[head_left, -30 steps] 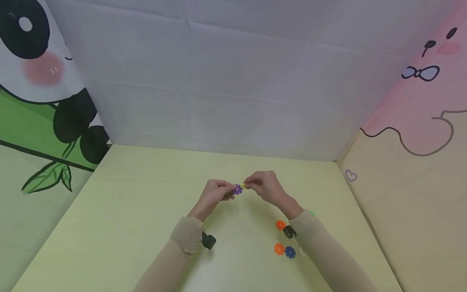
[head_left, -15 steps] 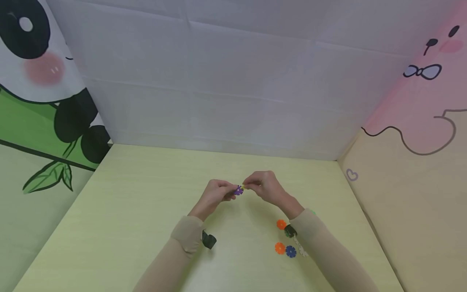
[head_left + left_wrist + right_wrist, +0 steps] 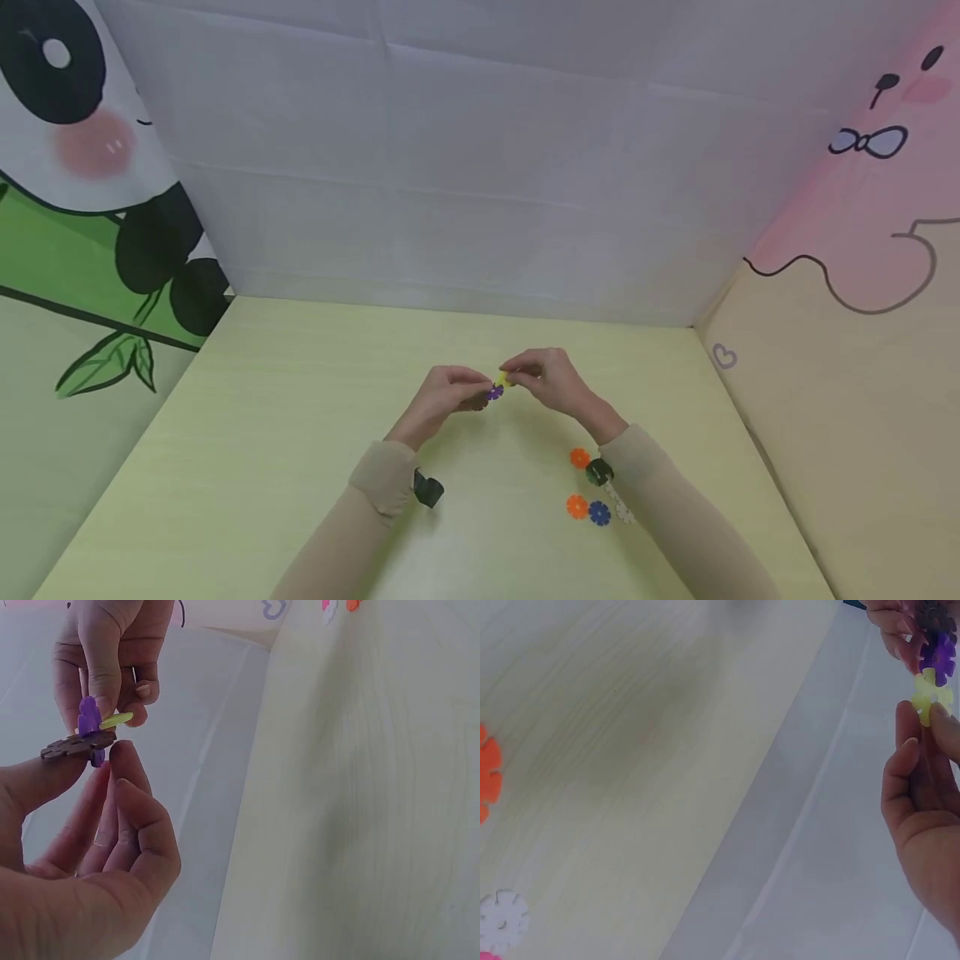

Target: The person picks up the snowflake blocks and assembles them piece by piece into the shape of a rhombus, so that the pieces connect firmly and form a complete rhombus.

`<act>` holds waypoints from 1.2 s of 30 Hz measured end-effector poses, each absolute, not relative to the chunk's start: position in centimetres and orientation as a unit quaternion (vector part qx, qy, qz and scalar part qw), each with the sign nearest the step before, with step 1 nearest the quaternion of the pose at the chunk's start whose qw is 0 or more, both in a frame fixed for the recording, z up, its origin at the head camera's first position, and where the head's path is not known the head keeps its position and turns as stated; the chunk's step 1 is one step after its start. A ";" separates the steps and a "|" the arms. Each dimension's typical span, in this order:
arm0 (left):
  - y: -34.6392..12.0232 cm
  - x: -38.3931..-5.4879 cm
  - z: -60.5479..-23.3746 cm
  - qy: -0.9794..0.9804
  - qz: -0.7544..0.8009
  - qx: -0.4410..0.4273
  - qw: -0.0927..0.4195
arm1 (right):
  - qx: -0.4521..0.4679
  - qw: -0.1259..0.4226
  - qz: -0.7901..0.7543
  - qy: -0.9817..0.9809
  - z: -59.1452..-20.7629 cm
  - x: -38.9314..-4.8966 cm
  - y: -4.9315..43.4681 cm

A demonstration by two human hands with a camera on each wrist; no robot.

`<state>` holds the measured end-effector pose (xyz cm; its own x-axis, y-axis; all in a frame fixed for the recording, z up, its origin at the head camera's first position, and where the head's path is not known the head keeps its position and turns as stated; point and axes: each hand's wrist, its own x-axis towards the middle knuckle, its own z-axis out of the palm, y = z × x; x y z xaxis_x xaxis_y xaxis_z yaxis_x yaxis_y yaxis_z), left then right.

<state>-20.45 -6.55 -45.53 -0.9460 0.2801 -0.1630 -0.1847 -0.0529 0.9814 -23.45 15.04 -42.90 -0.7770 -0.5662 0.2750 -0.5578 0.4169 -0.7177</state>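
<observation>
Above the table, my left hand (image 3: 448, 392) pinches a brown notched snowflake disc (image 3: 71, 745) between thumb and fingers. A purple snowflake disc (image 3: 89, 716) stands crosswise in the brown one, slotted into it. My right hand (image 3: 551, 379) holds a yellow snowflake disc (image 3: 932, 691) between thumb and forefinger, its edge meeting the purple disc's edge at an angle. In the head view the purple disc (image 3: 495, 392) shows just past the left fingertips, with the yellow disc (image 3: 503, 380) beside it. The left fingers cover most of the brown disc there.
On the table to the right lie two orange discs (image 3: 579, 458), a blue disc (image 3: 599, 512) and white discs (image 3: 625, 513), partly behind the right sleeve. A pink disc (image 3: 489, 955) edges into the right wrist view. White sheeting (image 3: 465, 208) and printed side walls enclose the table.
The yellow disc has turned and shows more between the hands. The purple disc has tilted, and both hands have shifted slightly. The green disc's edge beside the right sleeve is now hidden.
</observation>
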 end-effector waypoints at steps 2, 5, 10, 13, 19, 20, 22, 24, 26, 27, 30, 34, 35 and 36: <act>-6.5 -20.5 -45.4 0.661 0.731 0.042 0.163 | -0.333 0.003 -0.422 0.843 -42.9 -23.4 15.0; -6.5 -20.6 -45.3 0.656 0.734 0.047 0.166 | -0.333 0.002 -0.417 0.846 -42.8 -23.4 14.9; -6.5 -20.8 -45.3 0.655 0.734 0.039 0.174 | -0.327 0.007 -0.413 0.850 -42.8 -23.4 14.7; -6.6 -21.0 -45.4 0.654 0.734 0.037 0.181 | -0.325 0.009 -0.413 0.851 -42.8 -23.3 14.6; -6.7 -21.1 -45.4 0.648 0.737 0.039 0.190 | -0.315 0.021 -0.415 0.853 -42.8 -23.3 14.4; -6.7 -21.1 -45.4 0.647 0.737 0.039 0.191 | -0.313 0.024 -0.415 0.854 -42.8 -23.3 14.4; -6.7 -21.1 -45.3 0.649 0.735 0.043 0.191 | -0.308 0.031 -0.415 0.856 -42.7 -23.3 14.3; -6.7 -21.2 -45.4 0.652 0.732 0.044 0.191 | -0.305 0.035 -0.416 0.856 -42.7 -23.3 14.2; -6.7 -21.2 -45.4 0.654 0.730 0.045 0.191 | -0.308 0.035 -0.415 0.855 -42.6 -23.3 14.2; -6.7 -21.3 -45.4 0.657 0.728 0.045 0.190 | -0.310 0.032 -0.412 0.856 -42.7 -23.3 14.2; -6.7 -21.3 -45.4 0.661 0.725 0.045 0.187 | -0.319 0.025 -0.403 0.858 -42.7 -23.3 14.3; -6.8 -21.3 -45.5 0.662 0.726 0.043 0.183 | -0.319 0.018 -0.391 0.863 -42.7 -23.3 14.9; -6.8 -21.3 -45.5 0.661 0.726 0.041 0.183 | -0.316 0.016 -0.389 0.865 -42.6 -23.3 15.2; -6.9 -21.3 -45.5 0.661 0.727 0.039 0.182 | -0.311 0.015 -0.387 0.868 -42.6 -23.3 15.4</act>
<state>-21.32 -6.88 -45.48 -0.9307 0.3163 -0.1840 -0.2131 -0.0597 0.9752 -23.26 15.41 -42.60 -0.8066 -0.5508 0.2144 -0.5278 0.5078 -0.6809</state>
